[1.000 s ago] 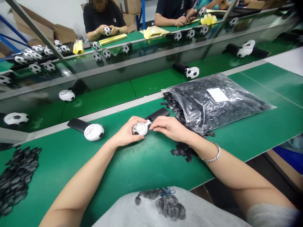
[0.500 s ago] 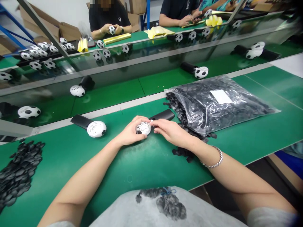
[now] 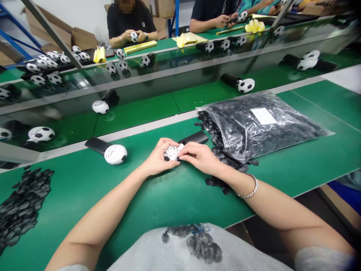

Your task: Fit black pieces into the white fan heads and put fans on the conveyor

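Note:
My left hand (image 3: 156,159) is closed around a soccer-ball-shaped head (image 3: 170,153), white with an openwork face and black patches. Behind it a flat black handle (image 3: 196,138) stretches to the right along the table, apparently part of the same piece. My right hand (image 3: 200,157) pinches at the ball's right edge, fingertips touching it; whatever they hold is hidden. To the left lies a similar white ball head (image 3: 115,154) with a black handle (image 3: 97,144). Small black pieces (image 3: 218,181) are scattered by my right wrist.
A clear plastic bag (image 3: 265,128) full of black pieces spills to the right. More black pieces (image 3: 26,205) are heaped at far left. Beyond a metal rail (image 3: 158,125), a green belt (image 3: 149,109) carries similar ball-headed items. Co-workers sit across, one in a black shirt (image 3: 131,24).
My right hand has shifted left, its fingertips now against the ball's edge. Items on the near belt have moved right, while those on the ledge beyond have moved slightly left.

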Motion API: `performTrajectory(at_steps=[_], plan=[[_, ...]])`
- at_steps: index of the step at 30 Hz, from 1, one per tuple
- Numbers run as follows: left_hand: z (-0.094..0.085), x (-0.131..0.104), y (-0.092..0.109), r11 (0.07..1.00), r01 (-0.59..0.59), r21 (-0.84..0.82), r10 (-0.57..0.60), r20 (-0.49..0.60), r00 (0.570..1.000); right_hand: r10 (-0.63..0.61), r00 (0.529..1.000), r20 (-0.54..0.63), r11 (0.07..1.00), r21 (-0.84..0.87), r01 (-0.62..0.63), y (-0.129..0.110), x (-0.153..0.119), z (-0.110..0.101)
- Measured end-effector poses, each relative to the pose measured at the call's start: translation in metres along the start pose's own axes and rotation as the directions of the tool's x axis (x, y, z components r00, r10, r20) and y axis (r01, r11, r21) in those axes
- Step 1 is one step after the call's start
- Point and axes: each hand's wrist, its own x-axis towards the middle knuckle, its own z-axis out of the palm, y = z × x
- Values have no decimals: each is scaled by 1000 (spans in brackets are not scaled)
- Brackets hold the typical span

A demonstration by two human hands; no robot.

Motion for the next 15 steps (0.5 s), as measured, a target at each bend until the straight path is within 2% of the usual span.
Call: performTrajectory(at_steps=[5,9,15], plan=[[6,0,1,1000,-4,13,5,-70,998,70,997,-35,996,64,-68,4,1,5],[7,-1,2,1000,-17,24,19,-86,996,75,997,-34,997,20,-74,4,3,5],[7,-1,4,997,-51,51,54,-50,997,198,979,41,972,-135,-191,-4,10,0]])
